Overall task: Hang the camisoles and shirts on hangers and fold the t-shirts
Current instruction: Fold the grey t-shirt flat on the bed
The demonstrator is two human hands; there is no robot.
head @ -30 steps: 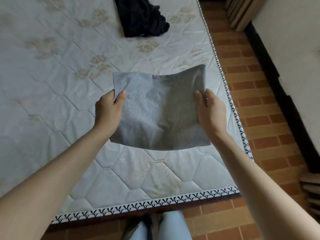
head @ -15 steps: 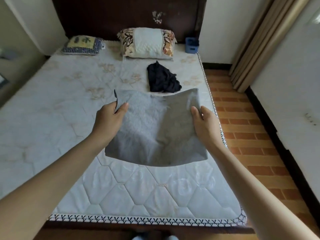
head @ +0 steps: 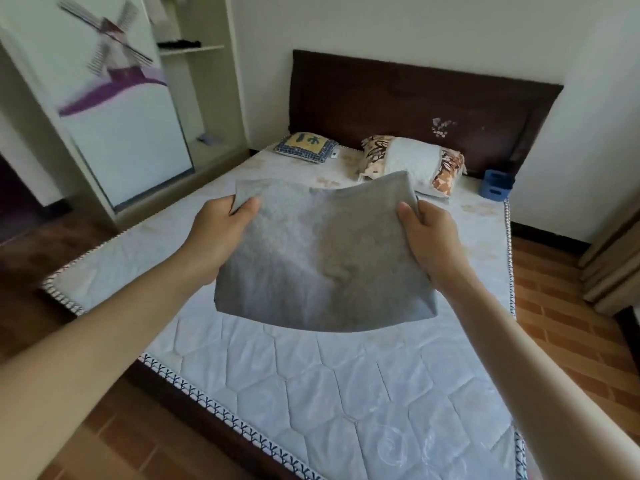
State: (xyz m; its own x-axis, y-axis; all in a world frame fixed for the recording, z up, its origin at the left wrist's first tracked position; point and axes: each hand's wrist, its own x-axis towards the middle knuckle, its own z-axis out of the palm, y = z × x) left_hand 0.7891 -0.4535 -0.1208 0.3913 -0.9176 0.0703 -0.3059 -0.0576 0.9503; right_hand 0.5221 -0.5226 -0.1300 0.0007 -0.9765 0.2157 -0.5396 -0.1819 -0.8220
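A folded grey t-shirt [head: 322, 258] hangs flat in the air above the white quilted mattress [head: 346, 393]. My left hand [head: 221, 230] grips its left edge, thumb on top and fingers underneath. On the opposite edge my right hand [head: 427, 230] grips it the same way. The dark garment seen earlier on the bed is hidden behind the held t-shirt.
Two pillows lie by the dark headboard [head: 415, 105]: a small blue-and-yellow one [head: 306, 147] and a floral one [head: 412, 164]. A blue box [head: 495, 183] sits at the bed's far right corner. A wardrobe with a windmill door [head: 117, 109] and open shelves [head: 194, 64] stands left. Brick floor lies right.
The view has swung up and to the left, bringing the wardrobe and headboard into sight. Both hands keep their grip on the grey t-shirt, which now covers the dark garment.
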